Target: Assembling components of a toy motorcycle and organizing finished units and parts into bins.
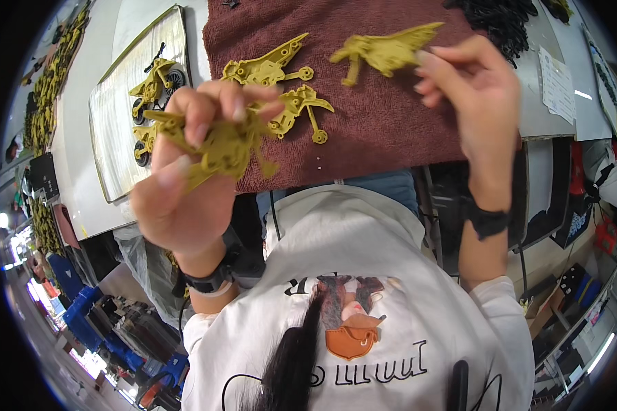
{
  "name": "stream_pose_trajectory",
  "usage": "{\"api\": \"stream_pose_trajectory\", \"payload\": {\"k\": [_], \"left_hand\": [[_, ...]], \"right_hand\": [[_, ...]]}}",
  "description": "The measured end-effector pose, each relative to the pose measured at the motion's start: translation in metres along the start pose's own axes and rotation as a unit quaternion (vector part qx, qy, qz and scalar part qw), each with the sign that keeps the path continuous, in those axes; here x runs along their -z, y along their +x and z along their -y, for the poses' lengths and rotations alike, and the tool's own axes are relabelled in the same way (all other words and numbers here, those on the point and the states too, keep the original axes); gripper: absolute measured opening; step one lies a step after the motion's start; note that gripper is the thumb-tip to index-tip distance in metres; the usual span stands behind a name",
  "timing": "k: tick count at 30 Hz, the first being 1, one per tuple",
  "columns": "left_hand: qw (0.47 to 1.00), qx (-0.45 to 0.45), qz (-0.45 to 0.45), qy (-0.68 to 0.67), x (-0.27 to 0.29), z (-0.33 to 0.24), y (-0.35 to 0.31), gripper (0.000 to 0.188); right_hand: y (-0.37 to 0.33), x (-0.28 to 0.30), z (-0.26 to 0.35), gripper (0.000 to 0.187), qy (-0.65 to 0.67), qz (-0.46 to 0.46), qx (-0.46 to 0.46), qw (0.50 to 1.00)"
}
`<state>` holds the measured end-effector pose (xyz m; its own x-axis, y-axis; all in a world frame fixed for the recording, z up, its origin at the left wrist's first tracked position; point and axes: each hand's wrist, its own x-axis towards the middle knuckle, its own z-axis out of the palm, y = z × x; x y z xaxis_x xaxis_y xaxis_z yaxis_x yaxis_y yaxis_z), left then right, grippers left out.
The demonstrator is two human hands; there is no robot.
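My left hand (195,157) is closed around an olive-yellow plastic toy motorcycle body (226,151), held up close to me and slightly blurred. In my right hand (469,82), thumb and fingers pinch the right end of another toy motorcycle body (384,51) of the same colour, with its long pointed end toward the upper right. Behind my left fingers, a further motorcycle body (264,65) lies on the dark red towel (370,137). Just below it rests one more motorcycle body (298,113), partly covered by my left hand.
Left of the towel stands a pale tray (113,113) holding toy motorcycles with black wheels (175,79). A heap of black parts (497,24) lies at the upper right, near a printed sheet (555,85). Many yellow pieces (51,82) line the far left.
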<state>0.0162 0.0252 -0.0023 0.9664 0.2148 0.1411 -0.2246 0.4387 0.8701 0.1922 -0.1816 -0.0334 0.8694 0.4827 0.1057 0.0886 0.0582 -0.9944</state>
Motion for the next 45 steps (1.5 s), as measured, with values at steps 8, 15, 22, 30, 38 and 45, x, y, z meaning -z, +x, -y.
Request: {"api": "stream_pose_trajectory", "payload": {"k": [8,15,22,30,38,45], "left_hand": [[0.992,-0.046,-0.111,0.049,-0.019,0.019,0.011,0.015],[0.989,-0.016,-0.053,0.137,-0.039,0.039,0.01,0.028],[0.635,-0.053,-0.012,0.77,0.001,0.036,0.012,0.044],[0.584,0.022,0.01,0.811,-0.009,0.027,0.011,0.048],[0.614,-0.036,0.006,0.788,0.017,-0.093,0.132,0.034],[0.482,-0.091,0.096,0.866,0.166,-0.123,0.342,0.059]], "right_hand": [[-0.001,-0.016,-0.007,0.022,-0.395,-0.037,0.193,0.897],[-0.031,-0.022,0.017,0.04,0.033,0.163,-0.052,0.985],[-0.024,-0.004,0.011,0.025,-0.134,0.056,-0.102,0.984],[-0.024,-0.02,0.016,0.028,-0.346,0.036,0.058,0.936],[-0.025,-0.016,0.015,0.048,-0.322,0.048,0.088,0.942],[-0.014,0.004,0.033,0.035,-0.26,0.046,0.118,0.957]]}}
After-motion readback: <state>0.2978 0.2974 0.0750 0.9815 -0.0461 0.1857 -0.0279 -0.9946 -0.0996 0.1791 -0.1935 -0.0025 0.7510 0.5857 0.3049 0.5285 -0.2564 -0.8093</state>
